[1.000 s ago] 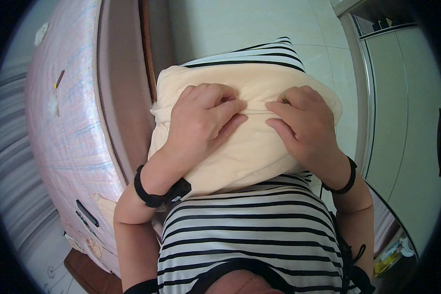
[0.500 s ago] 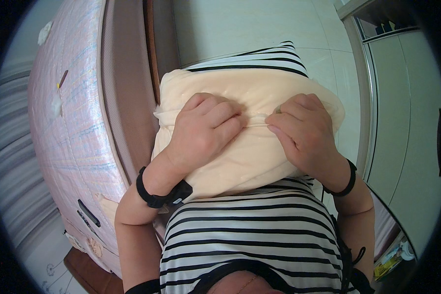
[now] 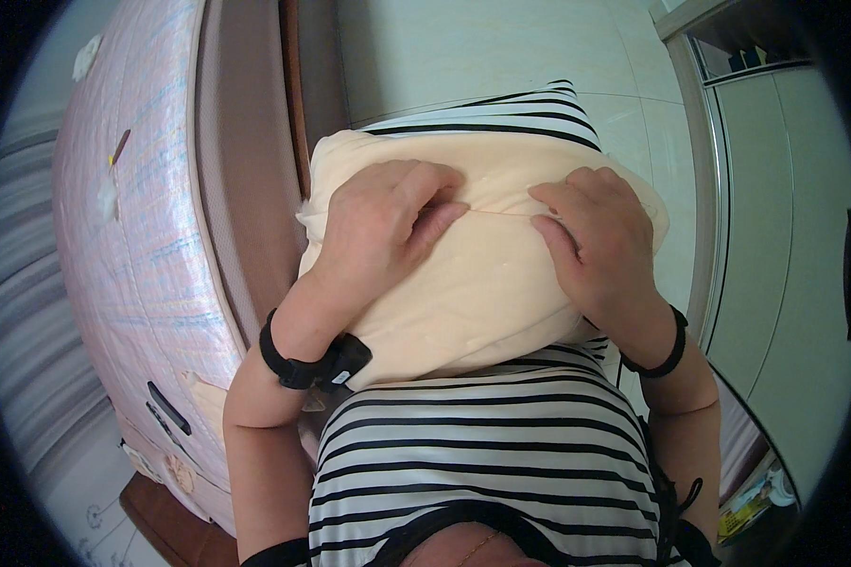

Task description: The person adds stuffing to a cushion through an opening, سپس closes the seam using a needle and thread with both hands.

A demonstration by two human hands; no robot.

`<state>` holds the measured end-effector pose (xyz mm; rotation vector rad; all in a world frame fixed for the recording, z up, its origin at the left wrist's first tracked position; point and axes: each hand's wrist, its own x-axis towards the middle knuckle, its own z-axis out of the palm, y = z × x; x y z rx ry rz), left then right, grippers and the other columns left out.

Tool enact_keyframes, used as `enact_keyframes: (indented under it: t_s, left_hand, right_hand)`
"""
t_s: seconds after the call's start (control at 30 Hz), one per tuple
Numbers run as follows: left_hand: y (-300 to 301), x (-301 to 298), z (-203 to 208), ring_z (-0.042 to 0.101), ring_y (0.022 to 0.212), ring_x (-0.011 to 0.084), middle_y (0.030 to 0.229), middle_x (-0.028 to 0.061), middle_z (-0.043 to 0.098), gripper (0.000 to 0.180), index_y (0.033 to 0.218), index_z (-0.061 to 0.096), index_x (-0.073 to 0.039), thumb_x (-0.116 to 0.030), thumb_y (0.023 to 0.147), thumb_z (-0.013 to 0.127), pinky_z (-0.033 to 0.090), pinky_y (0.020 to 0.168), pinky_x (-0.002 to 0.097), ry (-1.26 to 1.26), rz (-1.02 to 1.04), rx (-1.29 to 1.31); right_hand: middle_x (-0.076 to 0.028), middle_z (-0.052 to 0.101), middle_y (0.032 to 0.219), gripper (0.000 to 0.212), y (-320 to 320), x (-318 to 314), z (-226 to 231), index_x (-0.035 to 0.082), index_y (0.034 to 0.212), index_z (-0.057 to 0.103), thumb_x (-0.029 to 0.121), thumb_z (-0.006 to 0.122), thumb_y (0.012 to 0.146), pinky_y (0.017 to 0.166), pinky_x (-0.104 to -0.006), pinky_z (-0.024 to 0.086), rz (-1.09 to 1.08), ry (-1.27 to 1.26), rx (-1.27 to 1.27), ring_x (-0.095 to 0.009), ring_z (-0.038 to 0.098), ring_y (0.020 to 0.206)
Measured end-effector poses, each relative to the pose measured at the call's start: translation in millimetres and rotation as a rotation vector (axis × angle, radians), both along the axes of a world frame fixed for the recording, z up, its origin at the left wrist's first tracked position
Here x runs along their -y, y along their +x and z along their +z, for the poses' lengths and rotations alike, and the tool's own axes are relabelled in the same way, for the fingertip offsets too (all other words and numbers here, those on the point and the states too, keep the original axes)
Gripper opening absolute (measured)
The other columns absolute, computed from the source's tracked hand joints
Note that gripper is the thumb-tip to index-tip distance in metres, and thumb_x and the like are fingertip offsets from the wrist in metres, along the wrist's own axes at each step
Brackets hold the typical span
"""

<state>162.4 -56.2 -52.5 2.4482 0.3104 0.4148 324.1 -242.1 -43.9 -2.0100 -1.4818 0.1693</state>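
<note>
A cream-coloured, plush padded piece like a cushion (image 3: 463,283) lies across my lap, with a thin seam line running between my hands. My left hand (image 3: 378,222) rests on its left part, thumb and forefinger parted at the left end of the seam. Opposite it, my right hand (image 3: 605,222) touches the fabric with thumb and forefinger also apart. The other fingers of both hands are curled and partly hidden. Black bands circle both wrists.
At my left is a bed with a shiny pink-and-blue checked cover (image 3: 151,236). On it lie a small seam-ripper-like tool (image 3: 119,148), white fluff (image 3: 108,198) and dark scissors-like handles (image 3: 168,408). A pale sliding-door cabinet (image 3: 775,217) stands at my right.
Both hands have loosened their pinch on the fabric, and the fingers have come apart. The gathered ridge between them has flattened into a thin seam line.
</note>
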Motion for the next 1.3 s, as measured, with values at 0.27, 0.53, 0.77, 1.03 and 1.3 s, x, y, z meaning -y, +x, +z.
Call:
enact_keyframes:
  t_s: [0.27,0.53,0.77,1.03,1.3]
  left_hand:
    - [-21.9,-8.1,5.8,0.067,0.092,0.0312,0.104,0.0105,0.07,0.024,0.107,0.07,-0.008,-0.01,0.084,0.077,0.053,0.079,0.0405,0.187,-0.056,0.093]
    - [-78.1,-43.5,24.4,0.069,0.095,0.0217,0.106,0.0107,0.072,0.017,0.109,0.07,-0.002,0.001,0.093,0.07,0.054,0.082,0.0327,-0.035,0.321,0.036]
    - [-70.8,-30.8,11.9,0.065,0.093,0.0304,0.103,0.0085,0.068,0.023,0.103,0.072,-0.007,-0.015,0.082,0.08,0.051,0.083,0.0404,0.032,0.182,0.068]
    - [-84.8,-44.6,16.1,0.066,0.098,0.0284,0.104,0.0092,0.069,0.021,0.092,0.069,-0.007,-0.01,0.077,0.083,0.051,0.083,0.0393,-0.07,-0.003,-0.028]
    - [-87.2,-44.2,6.6,0.062,0.08,0.0147,0.09,0.0045,0.065,0.029,0.118,0.064,-0.005,-0.011,0.092,0.074,0.049,0.07,0.0274,-0.397,0.096,-0.055]
  right_hand:
    - [-0.018,0.056,0.144,0.062,-1.2,7.5,16.3,0.0,0.135,0.058,0.022,0.076,0.08,0.118,-0.0504,0.034,0.349,-0.117,0.145,-0.033,0.049,0.137]
    - [-0.019,0.052,0.148,0.064,-9.5,7.0,49.1,-0.003,0.139,0.054,0.022,0.076,0.084,0.118,-0.0491,0.035,0.256,-0.301,-0.028,-0.036,0.048,0.138]
    - [-0.013,0.064,0.099,0.031,-39.0,-55.7,39.3,0.002,0.111,0.069,0.01,0.074,0.082,0.088,-0.0463,0.049,0.268,-0.149,-0.132,-0.034,0.061,0.1]
    - [-0.01,0.056,0.084,0.015,-52.4,-73.3,12.3,0.007,0.091,0.066,0.006,0.073,0.078,0.072,-0.0448,0.044,0.299,-0.136,-0.082,-0.032,0.057,0.083]
    - [-0.011,0.064,0.085,0.018,-57.3,-74.8,8.3,0.007,0.097,0.066,0.005,0.073,0.08,0.074,-0.0427,0.05,0.212,-0.105,-0.363,-0.032,0.062,0.081]
